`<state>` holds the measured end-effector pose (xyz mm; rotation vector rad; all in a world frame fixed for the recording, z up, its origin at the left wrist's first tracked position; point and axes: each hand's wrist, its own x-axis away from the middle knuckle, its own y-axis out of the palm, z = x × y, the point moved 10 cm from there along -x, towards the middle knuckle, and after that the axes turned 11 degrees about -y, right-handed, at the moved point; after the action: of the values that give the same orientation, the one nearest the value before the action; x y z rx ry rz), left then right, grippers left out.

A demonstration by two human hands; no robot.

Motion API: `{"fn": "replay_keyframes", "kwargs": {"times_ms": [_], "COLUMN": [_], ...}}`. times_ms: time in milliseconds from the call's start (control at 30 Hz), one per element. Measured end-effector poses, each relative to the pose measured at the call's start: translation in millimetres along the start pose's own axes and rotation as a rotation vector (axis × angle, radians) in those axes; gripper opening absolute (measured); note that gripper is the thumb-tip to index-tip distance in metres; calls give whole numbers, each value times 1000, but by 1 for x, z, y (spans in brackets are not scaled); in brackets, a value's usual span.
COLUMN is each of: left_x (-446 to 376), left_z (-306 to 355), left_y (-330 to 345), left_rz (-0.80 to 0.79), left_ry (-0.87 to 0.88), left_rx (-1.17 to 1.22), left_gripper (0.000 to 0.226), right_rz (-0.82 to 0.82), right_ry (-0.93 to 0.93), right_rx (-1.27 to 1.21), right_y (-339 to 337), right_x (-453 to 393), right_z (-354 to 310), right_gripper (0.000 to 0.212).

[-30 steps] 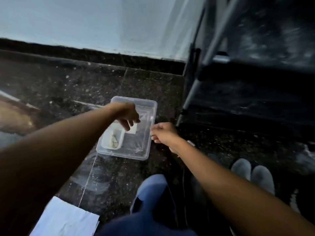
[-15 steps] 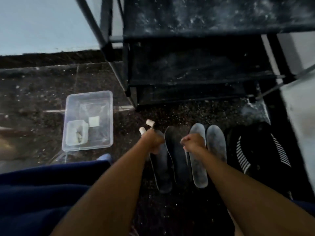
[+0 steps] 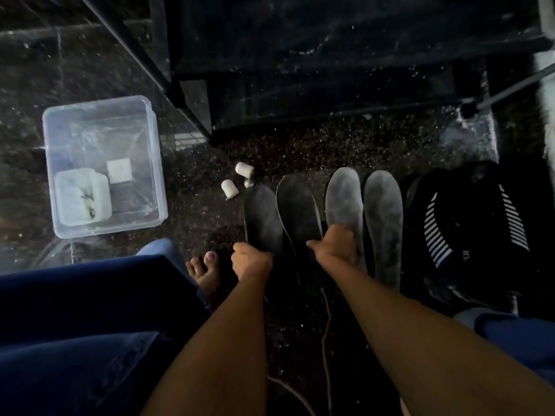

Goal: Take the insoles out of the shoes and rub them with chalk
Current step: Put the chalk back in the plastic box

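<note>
insoles out: four insoles lie side by side on the dark floor (image 3: 300,340), toes pointing at the black rack (image 3: 315,70); removal looks finished
dark pair: left dark insole (image 3: 261,217) and right dark insole (image 3: 297,211) show little white, so by my reading these are not yet chalked, though the light is poor
grey pair: left grey insole (image 3: 344,196) and right grey insole (image 3: 383,217) look dusted pale; likely already rubbed
chalk: two white chalk stubs (image 3: 229,187) (image 3: 244,169) lie loose on the floor just beyond the dark pair, in neither hand
left hand: left hand (image 3: 250,261) has fingers curled onto the heel end of the left dark insole
right hand: right hand (image 3: 333,244) is clamped over the heel edges between the right dark insole and the left grey one; cannot tell which it grips
shoes: black striped shoe (image 3: 468,223) sits just right of the row
tub: clear plastic tub (image 3: 150,139) stands well to the left
left to do: pick up chalk, rub the dark pair
</note>
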<state>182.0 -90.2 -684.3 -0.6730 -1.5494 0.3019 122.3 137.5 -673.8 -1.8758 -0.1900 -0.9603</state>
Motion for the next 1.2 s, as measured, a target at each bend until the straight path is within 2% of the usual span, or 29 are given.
{"fn": "replay_keyframes", "kwargs": {"times_ms": [167, 333, 400, 467, 533, 633, 700, 767, 900, 1000, 1067, 1200], "left_x": [-14, -14, -9, 2, 17, 48, 68, 92, 146, 190, 223, 284], "left_z": [-2, -3, -2, -1, 3, 11, 15, 24, 53, 76, 94, 125], "left_y": [-3, -2, -6, -15, -26, -47, -55, -69, -105, -128, -150, -212], "left_rz": [43, -65, -97, -128, -143, -141, -202, -228, -192, -308, -365, -325], "left_ry": [2, 98, 133, 171, 222, 304, 331, 378, 549, 618, 699, 919], "left_rx": [-21, -1, 27, 52, 73, 124, 196, 276, 285, 389, 459, 519], "left_gripper": [34, 22, 18, 14, 9, 17, 23, 23, 12, 27, 31, 29], "right_rz": [3, -30, -73, -112, -135, -178, -208, -217, -194, -203, -195, -240], "right_ry": [11, -66, -118, -141, -126, -93, -93, -138, -240, -362, -426, -542], "right_rx": [9, -112, -111, -143, -229, -524, -705, -765, -809, -821, -799, -819], "right_y": [7, 2, -1, -5, -12, -31, -49, -74, -135, -186, -220, -282], "right_x": [-6, -10, -8, -3, 3, 21, 33, 48, 75, 96, 107, 123], "right_z": [1, 6, 4, 6, 10, 13, 9, 2, -19, -42, -56, -89], "right_gripper": [26, 18, 7, 19, 18, 23, 28, 23, 10, 7, 9, 19]}}
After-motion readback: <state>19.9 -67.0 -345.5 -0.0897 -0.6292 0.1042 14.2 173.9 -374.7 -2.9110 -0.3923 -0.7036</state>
